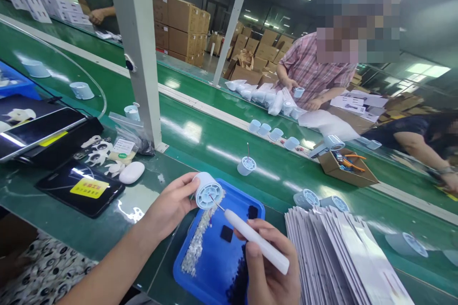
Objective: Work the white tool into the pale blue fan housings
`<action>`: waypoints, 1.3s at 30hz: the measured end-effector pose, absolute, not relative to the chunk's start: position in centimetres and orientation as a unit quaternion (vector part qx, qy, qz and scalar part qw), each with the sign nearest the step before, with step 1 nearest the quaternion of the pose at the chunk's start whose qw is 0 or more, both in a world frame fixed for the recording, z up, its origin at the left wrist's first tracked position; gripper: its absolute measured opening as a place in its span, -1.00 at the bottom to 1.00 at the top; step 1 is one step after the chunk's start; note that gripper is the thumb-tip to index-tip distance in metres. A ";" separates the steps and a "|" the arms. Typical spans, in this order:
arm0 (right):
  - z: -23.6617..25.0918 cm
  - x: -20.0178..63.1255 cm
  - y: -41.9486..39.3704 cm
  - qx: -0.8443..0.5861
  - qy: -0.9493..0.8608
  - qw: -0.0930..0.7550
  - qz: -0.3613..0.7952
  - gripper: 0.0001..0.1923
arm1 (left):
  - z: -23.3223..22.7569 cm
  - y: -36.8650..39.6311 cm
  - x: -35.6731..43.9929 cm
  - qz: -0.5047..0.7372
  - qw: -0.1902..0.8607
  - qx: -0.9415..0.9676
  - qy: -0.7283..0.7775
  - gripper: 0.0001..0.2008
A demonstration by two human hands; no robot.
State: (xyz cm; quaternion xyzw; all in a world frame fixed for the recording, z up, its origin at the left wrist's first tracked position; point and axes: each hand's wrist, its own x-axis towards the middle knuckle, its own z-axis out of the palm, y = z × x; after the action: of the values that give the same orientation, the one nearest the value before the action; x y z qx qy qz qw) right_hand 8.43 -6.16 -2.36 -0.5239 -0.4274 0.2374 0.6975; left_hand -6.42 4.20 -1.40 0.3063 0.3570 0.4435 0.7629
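Observation:
A light blue plastic cup-shaped housing is gripped by the fingers of my left hand, its spoked end turned to the right. Thin wires come out of its middle. My right hand is closed around a white pen-shaped tool. The tool's thin metal tip reaches the lower edge of the spoked end; whether it touches cannot be made out. Below both hands lies a blue tray. It holds small whitish pieces, small black pieces and a black square.
A paper stack stands right of the tray. A tablet and white mouse lie left. More housings, including one, stand on the green belt. A metal post rises left. Co-workers are across the belt, near a cardboard box.

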 end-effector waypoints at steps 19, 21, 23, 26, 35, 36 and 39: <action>-1.4 8.7 -6.2 -0.488 -0.420 0.739 0.200 -0.91 | 1.4 2.4 -3.7 0.438 0.734 0.353 0.380 -0.83; -1.2 9.1 -6.3 -0.482 -0.407 0.752 0.190 -0.92 | 1.6 2.5 -3.5 0.440 0.734 0.352 0.380 -0.84; -1.3 9.8 -6.3 -0.472 -0.394 0.766 0.188 -0.91 | 1.6 2.6 -3.3 0.440 0.736 0.342 0.384 -0.84; -2.3 11.3 -6.1 -0.461 -0.382 0.776 0.201 -0.90 | 1.4 2.8 -3.4 0.438 0.736 0.336 0.393 -0.83; -8.6 16.0 -2.4 -0.638 -0.471 0.572 0.210 -0.71 | 0.2 4.2 -5.5 0.483 0.669 0.358 0.438 -0.83; -8.9 16.0 -2.1 -0.642 -0.480 0.562 0.204 -0.71 | 0.2 4.3 -5.6 0.482 0.669 0.357 0.439 -0.84; -9.3 15.9 -1.7 -0.652 -0.487 0.546 0.198 -0.72 | 0.1 4.5 -6.0 0.480 0.667 0.352 0.448 -0.83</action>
State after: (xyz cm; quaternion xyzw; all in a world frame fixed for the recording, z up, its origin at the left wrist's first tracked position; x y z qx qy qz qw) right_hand 15.88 -1.71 -9.27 -0.6519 -0.4874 0.1981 0.5461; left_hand -5.98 4.55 0.10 0.3523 0.4476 0.4799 0.6673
